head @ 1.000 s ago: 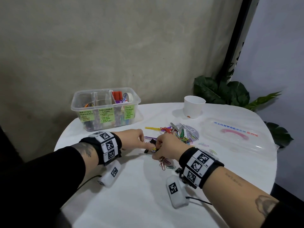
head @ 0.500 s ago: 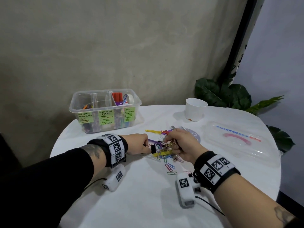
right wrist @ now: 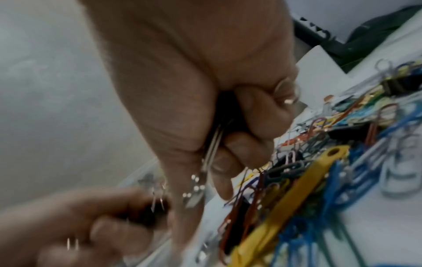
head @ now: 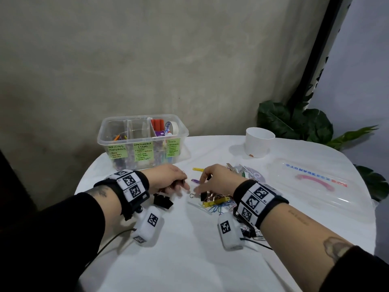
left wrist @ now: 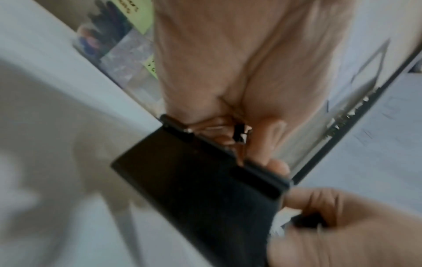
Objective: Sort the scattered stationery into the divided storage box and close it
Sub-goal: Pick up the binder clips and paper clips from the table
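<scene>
The clear divided storage box (head: 143,140) stands open at the back left of the table, with green labels on its front. My left hand (head: 179,186) curls round the wire handles of a large black binder clip (head: 163,201), which hangs under the palm (left wrist: 200,180). Just to its right, my right hand (head: 200,186) pinches the silver wire handles of a small binder clip (right wrist: 212,150). Under the right hand lies a heap of coloured paper clips (head: 219,204) with a yellow fastener (right wrist: 285,198). The fingertips of both hands nearly meet.
The box's clear lid (head: 315,182) lies flat at the right. A white cup (head: 260,142) stands at the back, with a leafy plant (head: 294,123) behind the table edge. A yellow strip (head: 197,169), a purple strip (head: 195,180) and metal clips (head: 237,168) lie beyond the hands.
My right hand has come back from the heap towards the left hand with a small clip. A large black binder clip now hangs below the left hand.
</scene>
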Motion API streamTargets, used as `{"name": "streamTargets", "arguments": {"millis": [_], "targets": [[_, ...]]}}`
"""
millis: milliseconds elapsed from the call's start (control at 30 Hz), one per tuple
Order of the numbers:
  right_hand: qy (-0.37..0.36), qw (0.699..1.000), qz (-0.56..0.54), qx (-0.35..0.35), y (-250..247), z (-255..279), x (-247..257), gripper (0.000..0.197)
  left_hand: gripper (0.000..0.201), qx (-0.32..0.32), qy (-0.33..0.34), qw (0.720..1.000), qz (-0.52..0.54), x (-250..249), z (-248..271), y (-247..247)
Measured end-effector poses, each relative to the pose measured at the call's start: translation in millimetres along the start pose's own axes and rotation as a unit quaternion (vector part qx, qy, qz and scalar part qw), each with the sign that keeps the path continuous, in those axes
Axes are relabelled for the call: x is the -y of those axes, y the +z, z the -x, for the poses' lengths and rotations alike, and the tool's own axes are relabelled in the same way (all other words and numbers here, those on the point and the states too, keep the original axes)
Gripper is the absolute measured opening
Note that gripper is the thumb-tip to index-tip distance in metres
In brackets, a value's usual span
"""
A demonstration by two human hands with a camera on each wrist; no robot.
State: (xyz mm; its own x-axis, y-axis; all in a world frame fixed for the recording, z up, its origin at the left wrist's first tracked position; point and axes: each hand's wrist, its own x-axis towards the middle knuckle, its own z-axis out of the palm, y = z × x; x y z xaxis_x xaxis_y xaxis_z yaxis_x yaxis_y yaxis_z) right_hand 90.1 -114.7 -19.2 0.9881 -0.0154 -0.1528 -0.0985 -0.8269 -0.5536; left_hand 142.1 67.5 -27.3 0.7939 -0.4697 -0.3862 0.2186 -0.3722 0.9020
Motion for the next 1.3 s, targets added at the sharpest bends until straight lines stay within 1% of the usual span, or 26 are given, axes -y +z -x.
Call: {"name": "streamTargets", "arguments": {"millis": [67, 133, 200, 267, 300, 367, 400, 467, 533, 600, 667, 733, 800, 867, 933, 1000, 1067, 1100, 1167, 1233, 1300], "targets": [[0.005, 0.995, 0.084, 0.049, 3, 0, 4, 0.045, 0.01, -0.016, -0.027, 0.996, 0.08, -3, -1, -4], [0.003, 0.986, 0.154, 0.066, 5, -2, 8, 0.048, 0.013, -0.045, -0.044, 0.988, 0.14, -5, -3, -8], [0.005, 0.98, 0.182, 0.073, 6, -2, 11, 0.045, 0.015, -0.065, -0.061, 0.982, 0.168, -4, -4, -10], [0.026, 0.981, 0.171, 0.086, 5, 0, 10, 0.04, 0.009, -0.056, -0.089, 0.979, 0.177, -5, -3, -8], [0.037, 0.984, 0.15, 0.088, 4, 1, 8, 0.037, 0.009, -0.044, -0.103, 0.979, 0.17, -6, -1, -6], [0.055, 0.991, 0.088, 0.082, 1, 4, 3, 0.032, 0.026, -0.033, -0.123, 0.982, 0.141, -8, 2, 0], [0.06, 0.995, 0.043, 0.074, -1, 6, 0, 0.031, 0.037, -0.033, -0.128, 0.984, 0.12, -8, 4, 3], [0.058, 0.992, -0.093, 0.054, -4, 10, -3, 0.029, 0.053, -0.023, -0.128, 0.988, 0.08, -9, 6, 11], [0.047, 0.966, -0.248, 0.058, -8, 14, -4, 0.026, 0.063, -0.005, -0.104, 0.994, 0.046, -12, 11, 20], [0.035, 0.935, -0.344, 0.077, -12, 18, -3, 0.018, 0.069, 0.005, -0.063, 0.998, 0.005, -15, 15, 31], [0.027, 0.92, -0.381, 0.087, -14, 21, -2, 0.012, 0.066, 0.019, -0.028, 0.999, 0.003, -18, 17, 41], [0.019, 0.917, -0.388, 0.089, -16, 23, 0, 0.011, 0.056, 0.038, -0.004, 0.998, 0.045, -22, 17, 49], [0.015, 0.912, -0.402, 0.079, -15, 26, -1, 0.008, 0.045, 0.031, 0.007, 0.996, 0.078, -25, 17, 53], [0.014, 0.901, -0.428, 0.062, -14, 28, -3, 0.017, 0.038, 0.024, 0.004, 0.995, 0.1, -25, 14, 53], [0.018, 0.887, -0.459, 0.047, -14, 31, -5, 0.028, 0.032, 0.033, -0.008, 0.99, 0.134, -23, 12, 52], [0.028, 0.878, -0.477, 0.025, -14, 34, -6, 0.036, 0.022, 0.015, -0.02, 0.983, 0.185, -21, 11, 51], [0.03, 0.89, -0.456, -0.017, -14, 35, -7, 0.038, 0.015, -0.02, -0.028, 0.976, 0.213, -19, 10, 50], [0.027, 0.895, -0.443, -0.041, -14, 34, -8, 0.039, 0.013, -0.027, -0.033, 0.975, 0.22, -19, 11, 49], [0.014, 0.898, -0.434, -0.071, -16, 34, -7, 0.039, 0.009, -0.02, -0.04, 0.975, 0.217, -18, 13, 48], [-0.003, 0.898, -0.435, -0.07, -17, 34, -1, 0.037, 0.012, -0.01, -0.043, 0.978, 0.204, -18, 14, 48], [-0.023, 0.901, -0.428, -0.068, -17, 33, 8, 0.03, 0.021, 0.008, -0.047, 0.977, 0.206, -19, 16, 51]]}}
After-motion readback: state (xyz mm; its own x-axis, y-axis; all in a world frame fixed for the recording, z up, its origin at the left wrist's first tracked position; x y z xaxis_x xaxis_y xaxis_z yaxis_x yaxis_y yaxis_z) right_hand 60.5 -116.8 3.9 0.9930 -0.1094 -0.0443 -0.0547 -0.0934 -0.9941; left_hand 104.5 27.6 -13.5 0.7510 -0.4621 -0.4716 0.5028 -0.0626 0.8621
